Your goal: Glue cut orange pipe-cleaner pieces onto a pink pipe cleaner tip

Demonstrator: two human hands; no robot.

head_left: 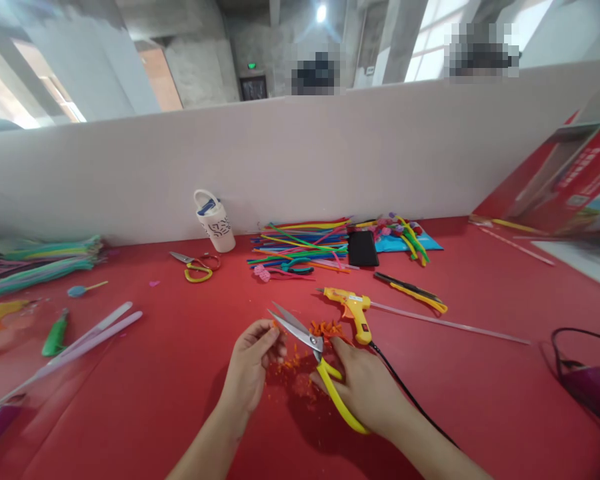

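My right hand (367, 383) is closed around the yellow handles of a pair of scissors (341, 400), whose blades are parted and point up and left. The blade tips reach my left hand (253, 357), which pinches a small orange piece (274, 325) mostly hidden by the fingers. Behind the scissors pivot lies a pile of short orange pieces (327, 329), and fine orange clippings (291, 362) are scattered on the red table between my hands. A yellow glue gun (351, 308) with a clear glue stick in its back lies just beyond my right hand.
Across the table lie colourful pipe cleaners (300, 243), a black phone (363, 249), a utility knife (415, 293) and a white cup (217, 227). Other scissors (197, 270) rest left of centre. A white partition (280, 160) rises behind. The glue gun's black cord (410, 393) passes beside my right forearm.
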